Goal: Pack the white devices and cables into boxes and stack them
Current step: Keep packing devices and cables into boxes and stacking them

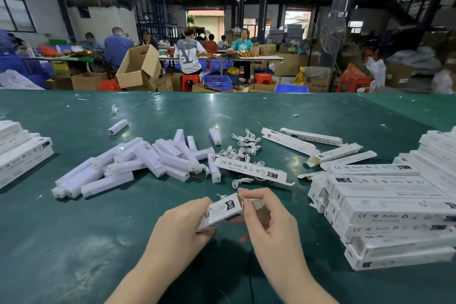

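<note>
I have the long white printed cardboard box (pixel 222 212) held just above the green tabletop (pixel 74 242), near its front edge. My left hand (pixel 182 224) is wrapped round the box body; my right hand (pixel 266 219) pinches the flap at the open end, fingertips (pixel 243 194) on the thin card.

The risk from here is the flap: it is light card, and if I tuck it askew it will likely crease or tear at the fold. I think something pale sits in the box mouth, but my right hand blurs it. If a cable end is caught there, the flap would not shut flat.

The loose white plastic bar-shaped devices (pixel 148 163) look smooth and slippery in their heap, and the coiled white cables (pixel 244 145) tangle easily. The stack of packed white boxes (pixel 394 210) on my right leans unevenly and may slide.
</note>
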